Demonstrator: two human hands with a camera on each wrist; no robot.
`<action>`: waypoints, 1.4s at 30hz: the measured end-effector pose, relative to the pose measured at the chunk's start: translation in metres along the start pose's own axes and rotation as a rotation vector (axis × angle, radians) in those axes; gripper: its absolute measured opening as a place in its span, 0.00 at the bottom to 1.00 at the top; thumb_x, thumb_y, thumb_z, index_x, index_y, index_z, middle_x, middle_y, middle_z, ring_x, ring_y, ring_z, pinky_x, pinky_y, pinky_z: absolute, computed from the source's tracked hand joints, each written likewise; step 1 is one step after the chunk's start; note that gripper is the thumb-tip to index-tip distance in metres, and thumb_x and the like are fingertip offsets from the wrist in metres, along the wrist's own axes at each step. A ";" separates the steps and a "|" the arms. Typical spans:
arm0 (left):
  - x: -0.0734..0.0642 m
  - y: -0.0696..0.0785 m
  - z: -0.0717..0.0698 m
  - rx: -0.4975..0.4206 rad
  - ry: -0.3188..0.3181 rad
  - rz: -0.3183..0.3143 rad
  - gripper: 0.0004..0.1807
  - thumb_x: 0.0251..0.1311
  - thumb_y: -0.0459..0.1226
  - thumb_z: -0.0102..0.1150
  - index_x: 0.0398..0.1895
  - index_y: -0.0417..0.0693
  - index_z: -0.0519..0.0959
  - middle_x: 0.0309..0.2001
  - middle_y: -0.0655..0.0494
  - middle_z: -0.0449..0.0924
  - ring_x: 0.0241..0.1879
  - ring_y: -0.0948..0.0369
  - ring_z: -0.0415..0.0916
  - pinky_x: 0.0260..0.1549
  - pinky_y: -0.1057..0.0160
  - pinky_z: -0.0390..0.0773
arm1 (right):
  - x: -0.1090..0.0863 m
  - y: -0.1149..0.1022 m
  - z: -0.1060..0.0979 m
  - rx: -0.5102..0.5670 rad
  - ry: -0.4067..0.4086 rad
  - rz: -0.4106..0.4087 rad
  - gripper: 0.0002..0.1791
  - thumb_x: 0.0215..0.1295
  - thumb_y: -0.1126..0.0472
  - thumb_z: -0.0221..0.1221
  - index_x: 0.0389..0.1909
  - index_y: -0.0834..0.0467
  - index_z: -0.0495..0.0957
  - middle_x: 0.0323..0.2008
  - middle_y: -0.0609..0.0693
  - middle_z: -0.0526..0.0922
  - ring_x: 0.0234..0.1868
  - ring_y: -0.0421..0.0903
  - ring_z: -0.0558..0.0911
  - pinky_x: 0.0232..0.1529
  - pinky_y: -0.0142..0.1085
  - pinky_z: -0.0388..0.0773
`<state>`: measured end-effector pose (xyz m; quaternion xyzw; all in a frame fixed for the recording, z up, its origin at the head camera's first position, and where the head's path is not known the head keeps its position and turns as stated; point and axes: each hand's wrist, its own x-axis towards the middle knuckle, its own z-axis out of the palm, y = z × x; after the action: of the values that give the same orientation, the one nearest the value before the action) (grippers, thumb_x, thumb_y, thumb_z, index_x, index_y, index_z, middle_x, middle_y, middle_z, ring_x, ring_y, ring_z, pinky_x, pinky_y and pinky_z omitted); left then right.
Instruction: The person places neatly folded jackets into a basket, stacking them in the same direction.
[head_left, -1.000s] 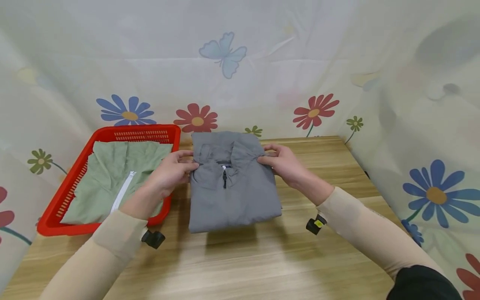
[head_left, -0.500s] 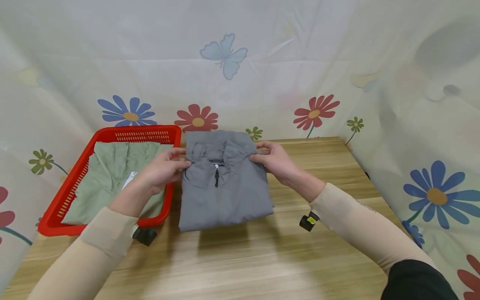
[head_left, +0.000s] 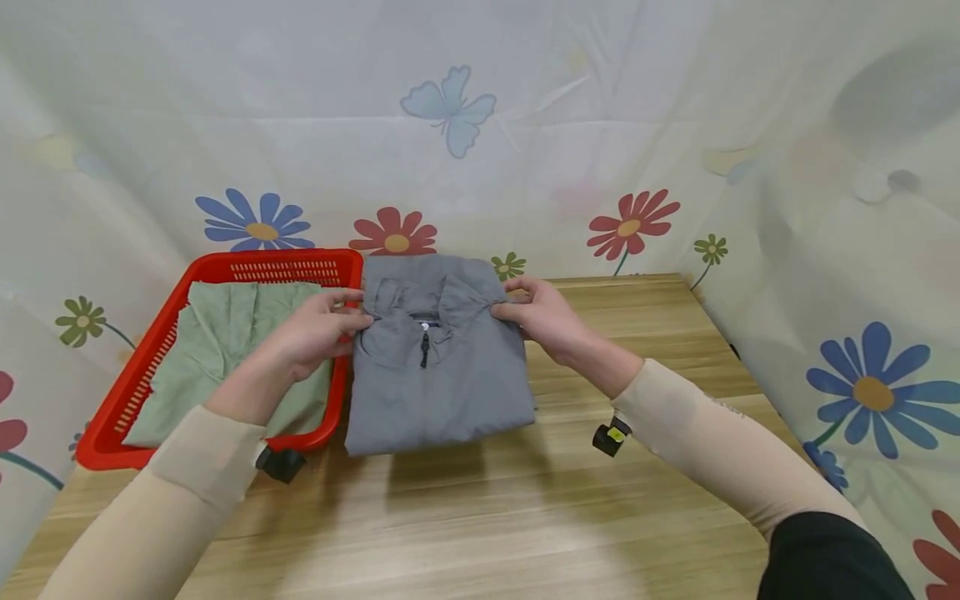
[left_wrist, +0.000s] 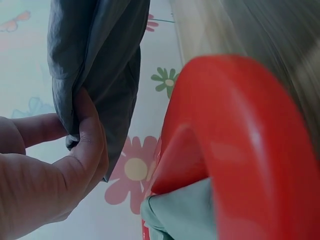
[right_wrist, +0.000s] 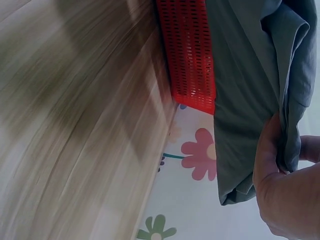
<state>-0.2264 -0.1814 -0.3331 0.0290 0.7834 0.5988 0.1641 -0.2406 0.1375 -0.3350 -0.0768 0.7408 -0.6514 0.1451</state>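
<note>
A folded grey jacket [head_left: 450, 392] with a collar and a short black zip pull hangs above the table, its shadow falling on the wood beneath. My left hand [head_left: 315, 329] pinches its left edge near the collar, thumb in front. On the opposite edge my right hand [head_left: 547, 321] grips the cloth the same way. Both wrist views show the fabric between thumb and fingers, with the left hand [left_wrist: 65, 160] close beside the basket rim. Left of the jacket, a folded pale green garment [head_left: 217, 333] lies inside the red plastic basket [head_left: 112, 454], partly covered by my left forearm.
The wooden table [head_left: 480, 533] extends in front and to the right. A flower-printed cloth [head_left: 540, 167] hangs behind and along both sides. In the right wrist view, the perforated basket wall [right_wrist: 187, 55] stands behind the jacket.
Both hands have carried the grey jacket leftward and slightly up, closer to the red basket. My left hand and forearm now cover the green garment's white zip. The basket stays where it was.
</note>
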 end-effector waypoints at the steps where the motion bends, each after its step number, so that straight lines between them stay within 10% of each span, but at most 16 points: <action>1: 0.000 0.000 -0.001 0.004 -0.001 -0.001 0.35 0.77 0.35 0.51 0.81 0.39 0.51 0.61 0.40 0.67 0.52 0.52 0.69 0.57 0.54 0.78 | 0.000 0.000 0.000 0.000 -0.001 -0.002 0.23 0.73 0.68 0.59 0.65 0.67 0.67 0.52 0.64 0.82 0.44 0.47 0.83 0.43 0.38 0.84; 42: -0.006 -0.010 -0.071 0.051 -0.031 -0.042 0.38 0.78 0.39 0.51 0.82 0.39 0.45 0.54 0.54 0.73 0.48 0.60 0.75 0.49 0.63 0.80 | 0.034 -0.012 0.057 0.066 -0.048 -0.056 0.18 0.72 0.69 0.59 0.60 0.67 0.71 0.48 0.62 0.83 0.41 0.47 0.83 0.38 0.37 0.83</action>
<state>-0.2395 -0.2516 -0.3249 0.0261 0.7961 0.5746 0.1880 -0.2559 0.0719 -0.3333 -0.1083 0.7129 -0.6771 0.1470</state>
